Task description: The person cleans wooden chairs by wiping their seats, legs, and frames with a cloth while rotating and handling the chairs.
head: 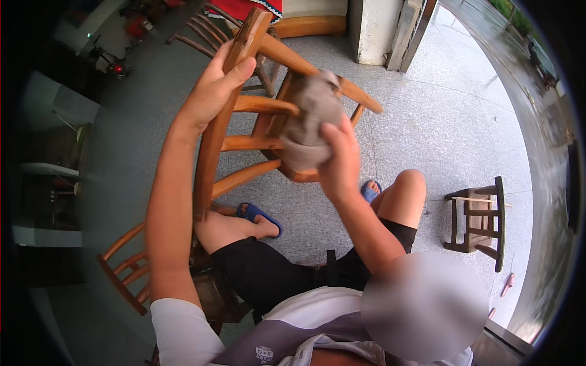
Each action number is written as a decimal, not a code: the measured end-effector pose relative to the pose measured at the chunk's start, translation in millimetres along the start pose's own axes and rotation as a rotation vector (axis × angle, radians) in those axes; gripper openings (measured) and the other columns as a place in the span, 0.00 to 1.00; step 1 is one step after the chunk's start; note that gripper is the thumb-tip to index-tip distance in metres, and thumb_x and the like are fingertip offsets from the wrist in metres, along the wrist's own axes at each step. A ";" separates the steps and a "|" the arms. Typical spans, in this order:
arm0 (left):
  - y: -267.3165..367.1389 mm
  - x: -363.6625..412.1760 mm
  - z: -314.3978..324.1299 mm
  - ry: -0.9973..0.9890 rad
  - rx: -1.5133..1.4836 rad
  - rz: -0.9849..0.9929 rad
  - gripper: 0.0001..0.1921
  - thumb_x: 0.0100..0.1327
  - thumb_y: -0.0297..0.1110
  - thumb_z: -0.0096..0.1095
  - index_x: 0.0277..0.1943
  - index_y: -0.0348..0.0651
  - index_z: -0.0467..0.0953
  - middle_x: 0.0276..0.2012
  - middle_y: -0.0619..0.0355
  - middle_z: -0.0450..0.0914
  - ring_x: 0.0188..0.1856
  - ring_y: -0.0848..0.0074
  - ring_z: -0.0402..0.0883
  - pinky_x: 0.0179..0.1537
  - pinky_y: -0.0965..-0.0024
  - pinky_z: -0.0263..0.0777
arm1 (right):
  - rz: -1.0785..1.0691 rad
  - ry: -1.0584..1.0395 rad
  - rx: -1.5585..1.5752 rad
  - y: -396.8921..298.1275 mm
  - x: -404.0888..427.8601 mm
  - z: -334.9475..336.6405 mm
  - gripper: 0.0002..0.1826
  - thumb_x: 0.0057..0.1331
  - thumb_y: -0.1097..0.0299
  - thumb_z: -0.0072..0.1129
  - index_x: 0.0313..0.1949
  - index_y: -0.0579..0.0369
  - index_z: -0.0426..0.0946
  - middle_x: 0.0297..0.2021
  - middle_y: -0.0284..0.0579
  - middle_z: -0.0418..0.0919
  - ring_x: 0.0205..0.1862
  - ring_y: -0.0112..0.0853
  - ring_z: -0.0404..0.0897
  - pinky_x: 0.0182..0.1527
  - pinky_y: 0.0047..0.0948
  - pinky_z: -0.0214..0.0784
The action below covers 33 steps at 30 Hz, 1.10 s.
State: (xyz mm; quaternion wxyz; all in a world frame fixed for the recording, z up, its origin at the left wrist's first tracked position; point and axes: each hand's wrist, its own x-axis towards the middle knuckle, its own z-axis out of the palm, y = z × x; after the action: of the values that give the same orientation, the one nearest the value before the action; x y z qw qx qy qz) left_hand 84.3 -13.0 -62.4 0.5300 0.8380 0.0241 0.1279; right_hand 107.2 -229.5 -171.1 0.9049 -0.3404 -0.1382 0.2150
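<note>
A varnished wooden chair (215, 151) is tilted in front of me, its top rail running up along my left forearm. My left hand (213, 84) grips that rail near its upper end, thumb on the near face. In my right hand (341, 155) is a bunched grey-brown cloth (313, 119), blurred by motion. The cloth lies over or just in front of the chair's slats and seat and hides part of them; I cannot tell exactly where it touches. The rail's lower end is at my left knee.
A small dark wooden chair (483, 224) with a thin stick across it stands at right. Another wooden chair (126, 270) is at lower left. A dark slatted chair (206, 29) stands behind the held one. A white pillar (377, 32) borders the doorway. Pink slippers (507, 284) lie at far right.
</note>
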 end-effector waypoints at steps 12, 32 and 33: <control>-1.3 -10.6 4.2 0.256 0.023 -0.034 0.28 0.73 0.54 0.55 0.64 0.40 0.69 0.47 0.55 0.80 0.51 0.74 0.78 0.54 0.68 0.70 | -0.702 -0.159 -1.149 115.7 52.6 -81.3 0.17 0.57 0.76 0.64 0.48 0.52 0.81 0.51 0.53 0.75 0.55 0.54 0.73 0.58 0.44 0.67; -0.9 -41.4 5.1 0.271 0.082 -0.069 0.26 0.76 0.51 0.49 0.65 0.39 0.67 0.44 0.52 0.82 0.47 0.71 0.83 0.51 0.67 0.75 | -0.750 -0.025 -1.495 69.2 171.7 -113.8 0.15 0.62 0.69 0.57 0.50 0.48 0.79 0.52 0.57 0.74 0.51 0.58 0.70 0.57 0.49 0.63; -0.7 -42.0 2.7 0.295 0.115 -0.073 0.26 0.76 0.51 0.49 0.65 0.39 0.67 0.44 0.52 0.82 0.46 0.72 0.83 0.51 0.67 0.75 | -0.750 -0.035 -1.487 78.1 161.1 -112.3 0.15 0.62 0.69 0.57 0.50 0.48 0.79 0.52 0.57 0.74 0.51 0.58 0.70 0.57 0.49 0.63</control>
State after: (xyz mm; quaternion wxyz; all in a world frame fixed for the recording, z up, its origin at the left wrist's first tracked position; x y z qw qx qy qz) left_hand 44.4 -22.5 -72.0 0.4761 0.8377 0.1393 0.2286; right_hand 268.8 -161.4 -289.1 0.4532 -0.7774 -0.3624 -0.2428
